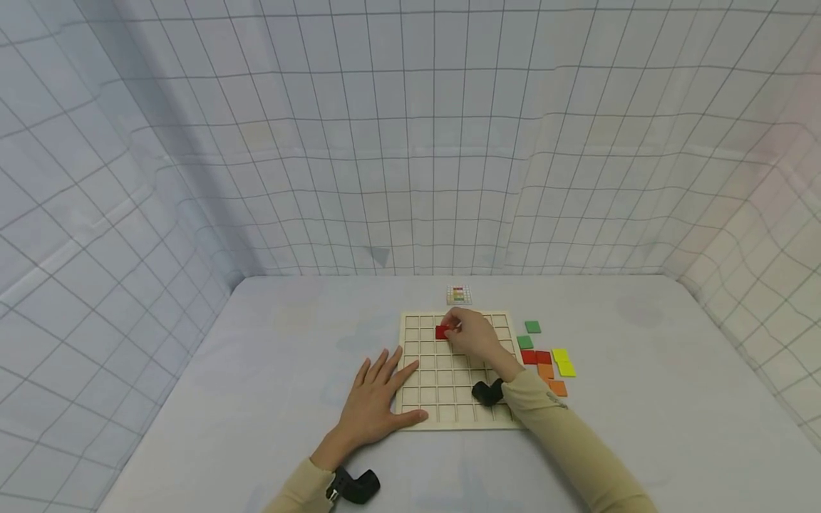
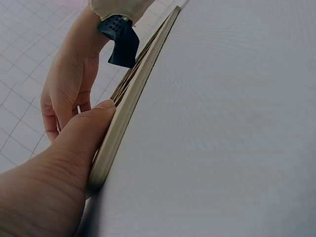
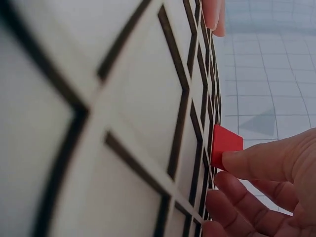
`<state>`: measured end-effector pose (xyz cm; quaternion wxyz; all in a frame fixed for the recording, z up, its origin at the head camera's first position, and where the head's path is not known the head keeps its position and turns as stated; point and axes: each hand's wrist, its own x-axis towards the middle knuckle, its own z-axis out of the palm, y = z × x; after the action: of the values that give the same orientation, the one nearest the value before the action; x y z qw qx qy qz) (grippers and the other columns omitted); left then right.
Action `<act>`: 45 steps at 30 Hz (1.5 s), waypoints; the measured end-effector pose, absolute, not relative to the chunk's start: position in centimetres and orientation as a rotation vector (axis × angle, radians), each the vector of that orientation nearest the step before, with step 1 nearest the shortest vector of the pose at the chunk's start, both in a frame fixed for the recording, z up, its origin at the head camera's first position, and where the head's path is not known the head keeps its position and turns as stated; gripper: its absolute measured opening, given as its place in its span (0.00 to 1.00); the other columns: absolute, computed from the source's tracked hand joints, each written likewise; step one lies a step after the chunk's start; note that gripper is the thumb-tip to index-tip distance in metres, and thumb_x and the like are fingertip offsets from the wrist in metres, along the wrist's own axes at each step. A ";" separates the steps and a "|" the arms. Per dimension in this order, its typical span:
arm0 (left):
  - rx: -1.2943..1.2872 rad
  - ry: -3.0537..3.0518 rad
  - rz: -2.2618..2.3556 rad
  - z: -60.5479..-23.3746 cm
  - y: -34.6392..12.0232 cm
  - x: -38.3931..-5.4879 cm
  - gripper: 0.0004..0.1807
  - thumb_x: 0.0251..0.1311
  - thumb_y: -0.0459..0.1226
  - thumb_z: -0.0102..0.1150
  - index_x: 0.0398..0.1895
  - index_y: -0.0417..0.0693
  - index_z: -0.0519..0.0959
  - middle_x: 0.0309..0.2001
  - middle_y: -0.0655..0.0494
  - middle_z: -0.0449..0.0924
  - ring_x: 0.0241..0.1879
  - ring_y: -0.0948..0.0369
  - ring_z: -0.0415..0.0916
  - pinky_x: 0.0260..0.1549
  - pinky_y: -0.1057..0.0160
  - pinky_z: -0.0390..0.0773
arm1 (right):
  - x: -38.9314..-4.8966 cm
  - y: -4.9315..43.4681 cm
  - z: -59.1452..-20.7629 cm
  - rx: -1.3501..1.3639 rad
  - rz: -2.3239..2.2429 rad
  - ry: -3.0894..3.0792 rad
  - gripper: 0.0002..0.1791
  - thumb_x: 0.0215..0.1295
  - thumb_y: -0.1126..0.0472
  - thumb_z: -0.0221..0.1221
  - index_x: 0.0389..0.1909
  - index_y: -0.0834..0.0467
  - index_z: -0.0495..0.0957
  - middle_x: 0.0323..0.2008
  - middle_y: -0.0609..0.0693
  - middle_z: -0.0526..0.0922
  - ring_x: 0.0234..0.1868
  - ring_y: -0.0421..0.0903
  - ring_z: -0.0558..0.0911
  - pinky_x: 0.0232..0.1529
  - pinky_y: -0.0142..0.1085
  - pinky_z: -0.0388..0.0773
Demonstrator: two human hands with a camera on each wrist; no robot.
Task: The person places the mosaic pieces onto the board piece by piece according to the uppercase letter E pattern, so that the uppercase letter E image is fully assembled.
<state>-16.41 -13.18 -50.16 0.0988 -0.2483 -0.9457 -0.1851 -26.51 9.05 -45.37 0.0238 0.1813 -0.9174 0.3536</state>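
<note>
Fingers on the right hand (image 1: 473, 335): what do we have?

— Nearly closed, thumb and fingertips pinching a red tile (image 1: 441, 332). We see it at the board's (image 1: 455, 427) upper part, head view center; can't tell if it's seated.

Left hand (image 1: 372, 410)?

— Lower center of frame. Fingers spread wide, holding nothing, thumb on the board's edge.

Rest?

— We've got green tiles (image 1: 532, 327) and yellow tiles (image 1: 566, 368) right of the board, small card (image 1: 458, 294) just above.

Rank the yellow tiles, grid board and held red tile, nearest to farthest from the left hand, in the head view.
1. Grid board: touching the left hand.
2. Held red tile: in the right hand.
3. Yellow tiles: off the board's right side.
</note>
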 end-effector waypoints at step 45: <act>-0.715 -2.850 -0.499 -50.1 -13.2 -16.4 0.47 0.53 0.71 0.48 0.73 0.61 0.59 0.74 0.51 0.47 0.72 0.50 0.42 0.66 0.44 0.40 | -23.7 14.6 -44.1 1.100 1.118 -2.900 0.17 0.66 0.60 0.59 0.52 0.64 0.78 0.50 0.54 0.76 0.49 0.53 0.76 0.47 0.42 0.76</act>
<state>-16.43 -13.25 -50.12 0.0806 -0.2391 -0.9531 -0.1668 -23.73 14.62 -44.05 -0.0776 0.3326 -0.8770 0.3380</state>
